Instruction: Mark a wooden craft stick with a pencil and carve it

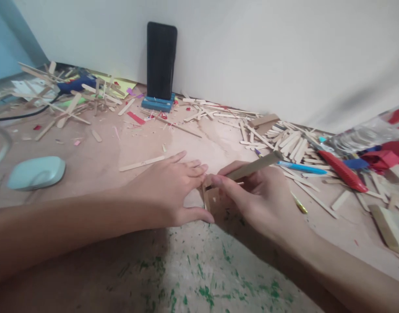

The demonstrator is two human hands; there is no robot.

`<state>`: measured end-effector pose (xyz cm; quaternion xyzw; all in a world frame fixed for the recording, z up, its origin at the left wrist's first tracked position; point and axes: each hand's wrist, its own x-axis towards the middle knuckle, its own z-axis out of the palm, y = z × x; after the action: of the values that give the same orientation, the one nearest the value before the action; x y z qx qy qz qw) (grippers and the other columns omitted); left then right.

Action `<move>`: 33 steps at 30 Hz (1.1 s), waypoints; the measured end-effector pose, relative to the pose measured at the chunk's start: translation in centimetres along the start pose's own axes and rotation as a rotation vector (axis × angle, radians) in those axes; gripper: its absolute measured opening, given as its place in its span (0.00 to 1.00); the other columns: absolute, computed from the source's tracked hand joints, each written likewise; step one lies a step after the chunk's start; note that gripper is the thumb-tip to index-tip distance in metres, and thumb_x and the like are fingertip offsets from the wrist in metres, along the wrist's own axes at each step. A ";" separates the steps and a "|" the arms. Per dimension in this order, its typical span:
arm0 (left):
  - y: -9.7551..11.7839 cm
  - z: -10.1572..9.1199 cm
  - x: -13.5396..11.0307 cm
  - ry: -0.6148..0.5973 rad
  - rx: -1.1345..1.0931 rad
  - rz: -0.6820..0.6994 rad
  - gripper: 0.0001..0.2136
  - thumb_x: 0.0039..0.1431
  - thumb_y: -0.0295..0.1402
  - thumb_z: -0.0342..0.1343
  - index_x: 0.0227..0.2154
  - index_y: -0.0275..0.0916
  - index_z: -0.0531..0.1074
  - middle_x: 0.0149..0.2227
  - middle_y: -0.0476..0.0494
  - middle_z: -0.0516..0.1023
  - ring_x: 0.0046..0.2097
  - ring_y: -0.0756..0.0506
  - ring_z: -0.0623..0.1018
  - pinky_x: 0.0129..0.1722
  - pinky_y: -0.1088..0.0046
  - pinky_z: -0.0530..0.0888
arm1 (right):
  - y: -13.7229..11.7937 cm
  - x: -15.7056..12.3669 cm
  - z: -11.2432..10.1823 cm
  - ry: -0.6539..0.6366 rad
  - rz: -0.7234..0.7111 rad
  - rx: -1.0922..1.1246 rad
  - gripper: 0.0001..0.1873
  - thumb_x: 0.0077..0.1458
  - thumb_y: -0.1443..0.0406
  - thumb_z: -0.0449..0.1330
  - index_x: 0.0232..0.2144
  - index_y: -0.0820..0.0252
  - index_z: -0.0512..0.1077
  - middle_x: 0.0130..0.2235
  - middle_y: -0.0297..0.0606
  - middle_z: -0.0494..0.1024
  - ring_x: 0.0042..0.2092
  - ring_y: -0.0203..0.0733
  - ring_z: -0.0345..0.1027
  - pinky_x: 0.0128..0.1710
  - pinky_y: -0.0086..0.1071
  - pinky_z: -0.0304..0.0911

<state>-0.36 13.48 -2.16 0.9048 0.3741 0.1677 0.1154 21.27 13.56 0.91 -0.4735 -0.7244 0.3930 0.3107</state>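
My left hand [173, 191] lies flat on the tabletop with its fingers stretched out, pressing beside a small wooden-stick piece [206, 199]. My right hand [261, 195] is closed in a pinch round a long flat wooden stick [254, 167], whose near end meets the small piece at my fingertips. The far end of that stick points up to the right. The two hands almost touch at the fingertips.
Loose wooden sticks [290, 145] litter the back and right. A black phone [161, 61] stands on a blue holder by the wall. A pale green mouse [36, 172] sits left. A blue pen [302, 168], red cutter [343, 171] and blue glue gun [78, 84] lie about.
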 end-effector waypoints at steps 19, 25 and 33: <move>2.4 -2.5 -0.5 -0.061 0.026 -0.009 0.26 0.63 0.53 0.66 0.56 0.41 0.78 0.60 0.39 0.81 0.65 0.34 0.77 0.72 0.40 0.63 | -2.8 -0.4 -1.5 0.000 -0.116 -0.070 0.17 0.63 0.55 0.63 0.33 0.63 0.80 0.29 0.40 0.83 0.29 0.40 0.73 0.29 0.32 0.64; 4.0 -2.7 -2.8 -0.114 0.010 -0.028 0.27 0.65 0.53 0.65 0.58 0.40 0.77 0.62 0.38 0.79 0.64 0.34 0.78 0.73 0.42 0.61 | -5.3 -2.1 -2.3 -0.014 -0.122 -0.293 0.09 0.62 0.61 0.62 0.34 0.60 0.79 0.24 0.32 0.78 0.23 0.36 0.65 0.27 0.31 0.56; 4.8 -2.6 -5.6 -0.178 -0.016 -0.052 0.32 0.65 0.51 0.64 0.63 0.33 0.73 0.67 0.29 0.73 0.68 0.31 0.73 0.72 0.48 0.63 | -8.9 -3.1 -2.0 -0.334 -0.277 -0.762 0.08 0.56 0.67 0.64 0.26 0.57 0.81 0.24 0.40 0.79 0.24 0.42 0.65 0.27 0.37 0.48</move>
<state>-2.03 6.36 0.56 0.9051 0.3844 0.0867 0.1598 20.12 9.08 9.38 -0.3828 -0.9146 0.1234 0.0419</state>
